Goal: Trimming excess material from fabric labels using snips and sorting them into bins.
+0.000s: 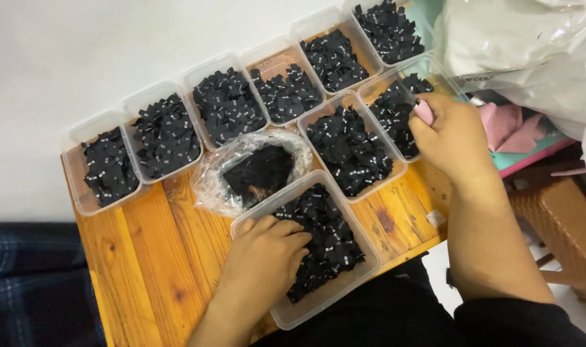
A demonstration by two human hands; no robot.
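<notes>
Your wooden table (145,257) carries a spread of clear plastic tubs filled with small black tags. Your left hand (264,257) rests in the nearest tub (319,299), fingers curled down into the black tags (328,238), though you can't tell whether they grip any. Your right hand (450,138) hovers over the far-right tub (376,87), fingers closed around a small pink object (424,112).

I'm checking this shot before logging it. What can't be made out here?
- Left hand: its fingertips are buried in the black tags in the nearest tub.
- Right hand: it covers most of a pink thing; its kind is unclear.
- White marks on the tags: too small to read.
- Clear bag: crinkled plastic blurs its dark contents.
- White bag: cut off by the frame edge.
</notes>
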